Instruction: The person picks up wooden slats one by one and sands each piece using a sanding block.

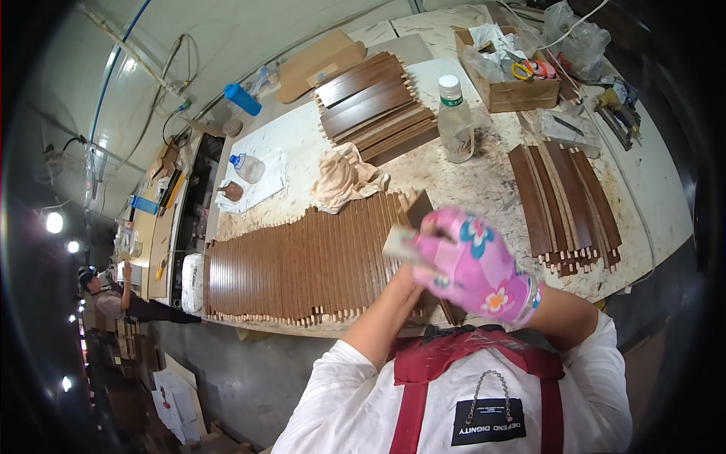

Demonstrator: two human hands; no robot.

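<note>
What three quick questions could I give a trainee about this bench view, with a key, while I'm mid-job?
1. Which hand wears the pink flowered glove?
2. True or false: the clear bottle with the white cap is lying on its side.
3. Fill in: the crumpled cloth lies at the far edge of a long row of brown wooden ____.

Key:
1. The right hand.
2. False; the clear bottle stands upright on the table.
3. Slats.
</note>
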